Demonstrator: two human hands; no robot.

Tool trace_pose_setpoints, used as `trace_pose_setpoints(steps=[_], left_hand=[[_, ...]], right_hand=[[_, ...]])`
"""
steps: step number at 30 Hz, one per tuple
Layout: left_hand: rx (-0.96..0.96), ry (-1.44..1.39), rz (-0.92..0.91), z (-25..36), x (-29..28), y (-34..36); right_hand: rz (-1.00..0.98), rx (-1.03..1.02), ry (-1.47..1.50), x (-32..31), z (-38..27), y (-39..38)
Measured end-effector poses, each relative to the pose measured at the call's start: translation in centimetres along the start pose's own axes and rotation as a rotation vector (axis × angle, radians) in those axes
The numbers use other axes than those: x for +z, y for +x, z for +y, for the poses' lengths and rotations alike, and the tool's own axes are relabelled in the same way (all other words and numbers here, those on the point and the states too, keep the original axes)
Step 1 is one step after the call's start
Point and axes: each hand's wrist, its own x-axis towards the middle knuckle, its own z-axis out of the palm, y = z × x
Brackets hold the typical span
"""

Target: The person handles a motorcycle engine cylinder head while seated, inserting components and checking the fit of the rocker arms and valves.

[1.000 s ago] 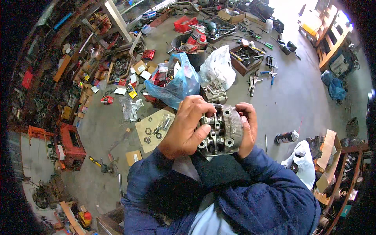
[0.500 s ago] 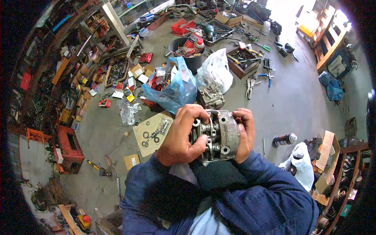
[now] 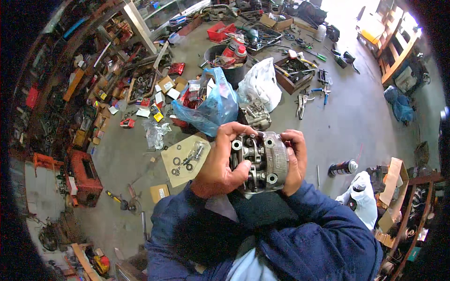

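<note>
Between my two hands is a grey metal cylinder head (image 3: 275, 161) with rocker arms and round bolt bosses, held up over my lap. My left hand (image 3: 216, 164) grips its left side, thumb pressed on the rocker arms and index finger curled over the top edge. Along the right side, the fingers and thumb of my right hand (image 3: 295, 161) are wrapped round the ribbed casing. On the floor to the left lies a sheet of tan gasket paper (image 3: 171, 154) with several rings and small parts. Beyond the cylinder head sits another metal engine casting (image 3: 255, 115).
A blue plastic bag (image 3: 218, 110) and a white bag (image 3: 262, 86) stand ahead, beside a dark bucket (image 3: 232, 74). Farther right are a wooden tool box (image 3: 293, 84) and pliers (image 3: 302, 104). A spray can (image 3: 343, 167) lies at right; a red metal box (image 3: 84, 175) stands at left.
My left index finger has shifted slightly along the top edge of the cylinder head. The whole view has moved a little; both hands keep their hold.
</note>
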Motion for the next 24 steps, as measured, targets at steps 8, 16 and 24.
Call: trace_pose_setpoints(steps=[8, 16, 24], left_hand=[[0.008, 0.071, 0.0, -0.5, 0.2, 0.0], [0.178, 0.268, 0.063, -0.9, 0.1, 0.0], [0.172, 0.24, 0.055, -1.6, 0.0, -0.1]], right_hand=[[0.006, 0.098, 0.037, -0.6, 0.9, -0.2], [0.06, 0.191, 0.067, -0.6, 1.3, -0.5], [0.06, 0.224, 0.164, -0.6, 1.8, -0.5]])
